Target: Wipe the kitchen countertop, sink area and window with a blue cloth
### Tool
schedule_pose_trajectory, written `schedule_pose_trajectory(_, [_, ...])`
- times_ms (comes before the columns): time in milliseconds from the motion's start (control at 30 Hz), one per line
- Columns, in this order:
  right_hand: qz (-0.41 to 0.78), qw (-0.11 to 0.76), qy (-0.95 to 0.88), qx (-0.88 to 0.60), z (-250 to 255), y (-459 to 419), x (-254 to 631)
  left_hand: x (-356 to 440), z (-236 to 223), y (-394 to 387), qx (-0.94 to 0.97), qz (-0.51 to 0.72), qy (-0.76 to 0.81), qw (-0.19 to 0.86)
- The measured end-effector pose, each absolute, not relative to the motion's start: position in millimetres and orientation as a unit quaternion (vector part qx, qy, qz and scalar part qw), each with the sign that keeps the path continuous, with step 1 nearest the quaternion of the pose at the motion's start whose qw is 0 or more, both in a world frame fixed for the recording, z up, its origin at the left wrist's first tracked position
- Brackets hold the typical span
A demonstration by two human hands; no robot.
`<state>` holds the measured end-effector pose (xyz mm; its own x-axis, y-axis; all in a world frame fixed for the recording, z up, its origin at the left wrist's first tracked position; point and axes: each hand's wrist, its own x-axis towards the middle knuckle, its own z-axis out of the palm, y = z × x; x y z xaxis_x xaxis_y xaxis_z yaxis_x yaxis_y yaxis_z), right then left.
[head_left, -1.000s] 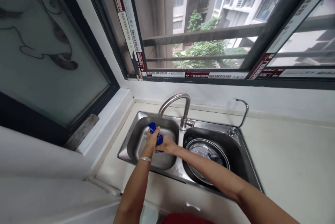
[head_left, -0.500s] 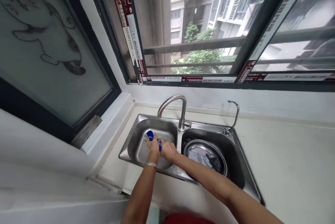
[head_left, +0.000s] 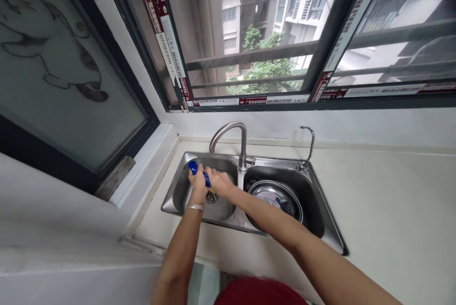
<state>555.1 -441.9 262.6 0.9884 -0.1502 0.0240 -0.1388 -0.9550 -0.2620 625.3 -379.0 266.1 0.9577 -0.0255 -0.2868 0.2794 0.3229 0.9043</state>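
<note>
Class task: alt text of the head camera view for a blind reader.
The left hand and right hand hold a blue object over the left basin of a steel double sink; a steel bowl sits in the right basin.

1. Red-and-white protective film [head_left: 160, 34] is running up the left side of the window frame, showing Chinese characters too blurred to read exactly.
2. Matching film [head_left: 249, 100] is lining the bottom rail, repeating small Chinese print.
3. Another strip [head_left: 351, 58] is climbing the central window bar, its print also unreadable.
</note>
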Motion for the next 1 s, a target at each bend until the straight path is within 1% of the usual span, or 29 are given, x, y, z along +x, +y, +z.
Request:
schedule_pose_trajectory(100, [-0.075, 0.196, 0.084, -0.974, 270, -446, 554, 629, 279, -372, 0.550, -0.173, 0.080, 0.813])
schedule_pose_trajectory(167, [-0.124, 0.277, 0.066, -0.951, 268, -452, 548, 629, 284, -364, 0.529, -0.225, 0.072, 0.815])
schedule_pose_trajectory(200, [-0.135, 0.331, 0.040, -0.933, 266, -455, 544, 628, 285, -359, 0.519, -0.248, 0.075, 0.815])
schedule_pose_trajectory(267, [-0.108, 0.469, -0.019, -0.876, 256, -460, 534, 624, 284, -347, 0.508, -0.286, 0.089, 0.808])
schedule_pose_trajectory(333, [-0.042, 0.601, -0.038, -0.798, 243, -464, 523, 617, 278, -335, 0.506, -0.321, 0.106, 0.794])
schedule_pose_trajectory(400, [-0.002, 0.675, 0.011, -0.738, 230, -467, 511, 608, 269, -323, 0.507, -0.351, 0.112, 0.779])
schedule_pose_trajectory(433, [-0.011, 0.693, 0.052, -0.719, 225, -469, 505, 604, 263, -316, 0.508, -0.362, 0.113, 0.774])
schedule_pose_trajectory(500, [-0.074, 0.717, 0.141, -0.678, 221, -475, 494, 595, 251, -301, 0.513, -0.368, 0.119, 0.766])
schedule_pose_trajectory(567, [-0.141, 0.746, 0.211, -0.616, 225, -483, 484, 587, 239, -285, 0.520, -0.365, 0.127, 0.761])
schedule_pose_trajectory(633, [-0.169, 0.784, 0.237, -0.549, 236, -492, 476, 579, 228, -271, 0.528, -0.368, 0.125, 0.755])
schedule_pose_trajectory(733, [-0.176, 0.843, 0.216, -0.459, 258, -498, 466, 569, 214, -258, 0.548, -0.373, 0.101, 0.742])
schedule_pose_trajectory(800, [-0.175, 0.869, 0.186, -0.423, 271, -497, 461, 564, 211, -257, 0.569, -0.355, 0.074, 0.738])
schedule_pose_trajectory(867, [-0.152, 0.879, 0.158, -0.424, 279, -494, 456, 560, 214, -262, 0.588, -0.327, 0.010, 0.740])
schedule_pose_trajectory(1000, [-0.083, 0.867, 0.141, -0.471, 285, -488, 449, 548, 236, -289, 0.588, -0.316, -0.180, 0.723])
